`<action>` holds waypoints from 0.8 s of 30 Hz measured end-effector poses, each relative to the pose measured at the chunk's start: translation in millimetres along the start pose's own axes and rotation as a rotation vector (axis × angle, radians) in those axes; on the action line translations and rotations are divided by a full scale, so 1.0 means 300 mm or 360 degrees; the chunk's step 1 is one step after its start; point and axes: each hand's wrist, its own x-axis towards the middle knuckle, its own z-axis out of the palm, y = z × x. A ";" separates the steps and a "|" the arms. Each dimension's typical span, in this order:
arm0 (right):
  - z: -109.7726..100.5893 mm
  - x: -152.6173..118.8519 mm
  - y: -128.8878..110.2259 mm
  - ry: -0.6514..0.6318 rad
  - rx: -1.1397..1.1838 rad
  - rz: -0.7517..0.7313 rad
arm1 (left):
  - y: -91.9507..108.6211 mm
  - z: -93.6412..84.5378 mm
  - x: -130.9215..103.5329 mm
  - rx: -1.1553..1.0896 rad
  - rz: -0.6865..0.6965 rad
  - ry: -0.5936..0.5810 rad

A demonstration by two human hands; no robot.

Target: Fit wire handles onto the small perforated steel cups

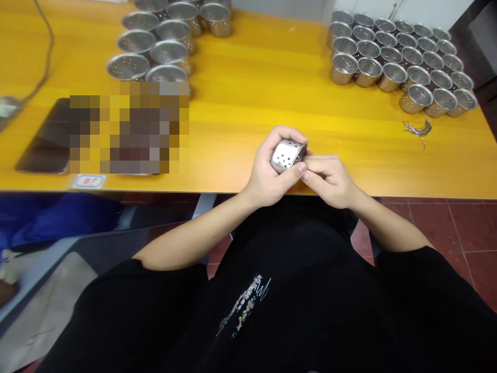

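Observation:
My left hand (267,178) is wrapped round a small perforated metal cup (286,157), tilted on its side above the table's front edge. The cup's open mouth faces right. At that mouth my right hand (334,181) has its fingers closed, thumb and forefinger pinched by the rim near my left thumb. Whatever those fingertips hold, if anything, is hidden. A small pile of thin bent metal wires (418,127) lies on the table to the right.
Rows of similar perforated cups (392,75) stand at the back right of the yellow table (267,83). More cups (171,52) stand at the back left. A dark phone (48,137), a blurred-out patch and a small label (89,181) are on the left.

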 end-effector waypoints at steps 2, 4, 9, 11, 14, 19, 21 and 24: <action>0.003 0.003 -0.005 0.0014 -0.0018 0.0026 | 0.007 0.006 -0.001 -0.0023 -0.0075 0.0059; 0.006 0.006 -0.009 0.0036 -0.0012 0.0012 | 0.011 0.011 0.000 -0.0039 -0.0121 0.0110; 0.013 0.006 -0.009 0.0087 0.0002 -0.0001 | 0.023 0.018 0.008 -0.0050 -0.0214 0.0161; 0.014 0.002 -0.005 0.0110 0.0040 -0.0006 | 0.031 0.020 0.013 -0.0056 -0.0229 0.0156; 0.013 -0.007 0.002 0.0141 0.0064 0.0039 | 0.040 0.023 0.019 -0.0060 -0.0275 0.0143; 0.018 -0.015 0.001 0.0217 0.0077 0.0022 | 0.034 0.026 0.023 -0.0060 -0.0257 0.0112; 0.023 -0.014 -0.005 0.0281 0.0085 0.0010 | 0.023 0.027 0.021 -0.0117 -0.0295 0.0091; 0.030 -0.012 -0.011 0.0387 0.0160 0.0033 | 0.005 0.027 0.013 -0.0248 -0.0404 0.0126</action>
